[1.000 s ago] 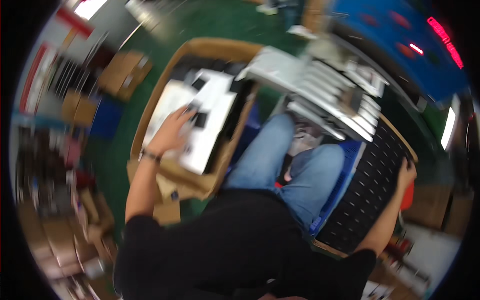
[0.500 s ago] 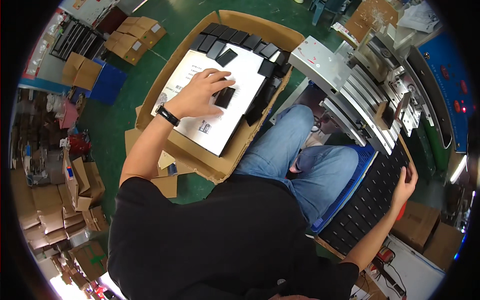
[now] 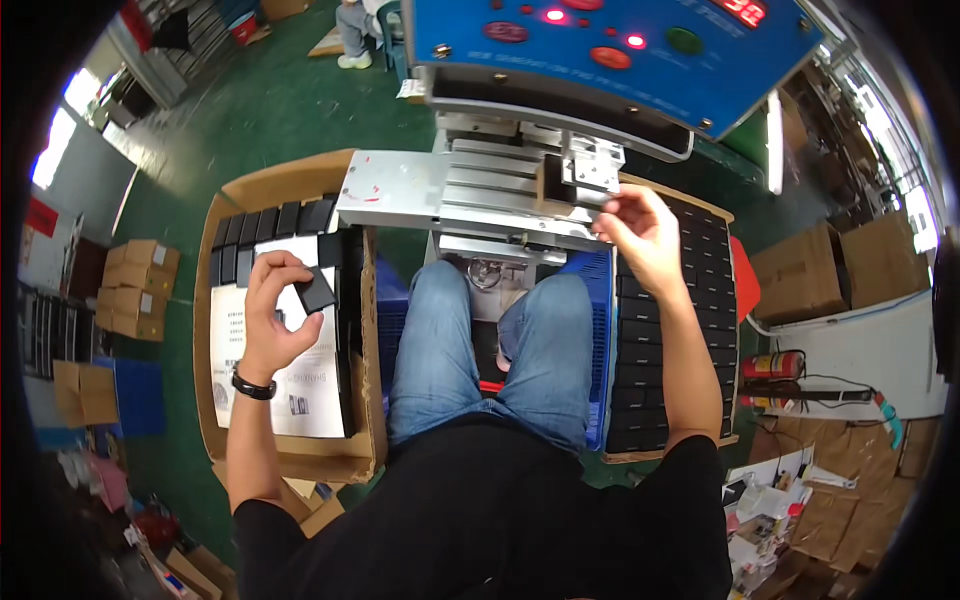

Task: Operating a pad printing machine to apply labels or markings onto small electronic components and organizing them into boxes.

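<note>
My left hand (image 3: 275,317) pinches a flat black piece (image 3: 317,287) by its edges, over a white printed sheet (image 3: 275,385) in the left cardboard box (image 3: 365,400). Other black pieces (image 3: 258,223) line that box's back. My right hand (image 3: 645,240) is raised at the machine's metal fixture (image 3: 590,157), fingers curled at its right front edge; what they grip, if anything, is hidden. A dark piece (image 3: 553,178) sits in that fixture, on the silver slotted bed (image 3: 490,175). At the right, a box holds rows of black pieces (image 3: 650,355).
A blue control panel (image 3: 600,75) with red lit buttons hangs over the bed. Blue crates (image 3: 595,390) flank my legs. Stacked cartons (image 3: 140,285) stand on the left, more cartons (image 3: 800,275) and a fire extinguisher (image 3: 770,365) on the right. A seated person's leg (image 3: 355,35) shows behind.
My view has turned toward the machine. My right hand has left the right box's edge and risen to the fixture. My left hand has closed on a black piece.
</note>
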`<act>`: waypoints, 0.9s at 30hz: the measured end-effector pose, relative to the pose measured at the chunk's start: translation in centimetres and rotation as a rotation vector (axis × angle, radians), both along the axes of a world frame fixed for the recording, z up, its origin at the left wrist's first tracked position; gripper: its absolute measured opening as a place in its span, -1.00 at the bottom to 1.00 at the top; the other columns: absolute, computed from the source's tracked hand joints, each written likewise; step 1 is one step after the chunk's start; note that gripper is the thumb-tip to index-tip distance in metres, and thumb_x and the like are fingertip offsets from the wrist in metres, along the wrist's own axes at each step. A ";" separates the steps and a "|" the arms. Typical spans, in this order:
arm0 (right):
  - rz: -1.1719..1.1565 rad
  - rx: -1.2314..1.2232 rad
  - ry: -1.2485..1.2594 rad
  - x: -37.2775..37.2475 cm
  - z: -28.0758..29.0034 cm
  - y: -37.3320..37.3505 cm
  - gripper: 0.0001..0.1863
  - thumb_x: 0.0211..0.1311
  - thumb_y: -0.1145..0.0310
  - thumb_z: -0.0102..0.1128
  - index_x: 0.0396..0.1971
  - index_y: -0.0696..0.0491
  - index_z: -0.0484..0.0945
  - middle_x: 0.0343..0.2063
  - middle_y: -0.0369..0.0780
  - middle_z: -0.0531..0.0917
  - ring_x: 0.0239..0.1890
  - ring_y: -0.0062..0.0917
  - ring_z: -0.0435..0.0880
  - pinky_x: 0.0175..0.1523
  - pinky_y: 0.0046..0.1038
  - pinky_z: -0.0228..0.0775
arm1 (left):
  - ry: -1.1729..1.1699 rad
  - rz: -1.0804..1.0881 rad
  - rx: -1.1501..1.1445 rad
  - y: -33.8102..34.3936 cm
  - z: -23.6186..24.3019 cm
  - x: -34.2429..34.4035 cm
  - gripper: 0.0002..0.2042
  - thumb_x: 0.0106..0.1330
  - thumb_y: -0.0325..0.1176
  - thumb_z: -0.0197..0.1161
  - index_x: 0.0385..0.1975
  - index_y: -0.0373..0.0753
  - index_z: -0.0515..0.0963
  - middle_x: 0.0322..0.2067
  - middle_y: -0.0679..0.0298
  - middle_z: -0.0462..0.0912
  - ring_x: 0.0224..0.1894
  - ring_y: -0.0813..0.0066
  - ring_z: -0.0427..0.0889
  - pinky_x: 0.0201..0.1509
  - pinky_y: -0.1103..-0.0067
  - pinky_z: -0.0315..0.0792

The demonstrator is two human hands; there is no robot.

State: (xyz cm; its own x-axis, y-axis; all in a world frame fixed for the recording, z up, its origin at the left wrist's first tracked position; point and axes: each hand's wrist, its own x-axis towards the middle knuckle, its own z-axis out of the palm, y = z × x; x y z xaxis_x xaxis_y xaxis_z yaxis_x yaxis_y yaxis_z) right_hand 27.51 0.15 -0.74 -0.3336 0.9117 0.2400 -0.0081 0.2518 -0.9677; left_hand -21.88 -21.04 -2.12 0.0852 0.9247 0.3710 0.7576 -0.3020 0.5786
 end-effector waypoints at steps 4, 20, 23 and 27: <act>0.044 -0.066 -0.087 -1.0 0.9 1.2 -0.52 0.30 0.55 0.52 0.19 0.14 0.58 -0.12 -0.19 0.67 -0.20 -0.59 0.66 -0.11 -0.61 0.56 | -0.650 -0.104 0.139 4.1 -0.2 4.9 -0.44 0.04 -0.36 0.44 0.14 -0.28 0.58 0.25 0.09 0.55 0.28 0.06 0.59 0.39 0.30 0.47; -0.088 0.079 -0.071 4.4 0.0 2.5 -0.29 0.18 0.33 0.71 0.29 0.19 0.55 -0.15 -0.19 0.63 -0.28 -0.59 0.62 -0.18 -0.58 0.53 | 0.091 -0.503 0.122 21.2 3.6 21.1 -0.37 0.32 -0.39 0.36 0.45 -0.29 0.51 0.54 0.06 0.46 0.52 0.05 0.47 0.60 0.28 0.35; -0.316 0.020 -0.065 12.4 -4.0 3.7 -0.29 0.21 0.30 0.70 0.28 0.23 0.55 -0.11 -0.17 0.64 -0.25 -0.57 0.65 -0.09 -0.55 0.57 | 0.206 -0.546 0.093 22.2 3.5 21.1 -0.35 0.44 -0.22 0.30 0.52 -0.30 0.43 0.56 0.00 0.41 0.55 0.00 0.41 0.64 0.23 0.24; -0.741 -0.003 -0.238 24.3 -9.8 6.0 -0.25 0.27 0.16 0.67 0.29 0.30 0.53 0.01 -0.05 0.66 -0.14 -0.43 0.71 0.02 -0.45 0.62 | 0.391 -0.516 0.064 20.3 4.8 22.5 -0.23 0.56 0.04 0.16 0.65 -0.28 0.25 0.65 -0.02 0.26 0.66 0.00 0.26 0.71 0.12 0.04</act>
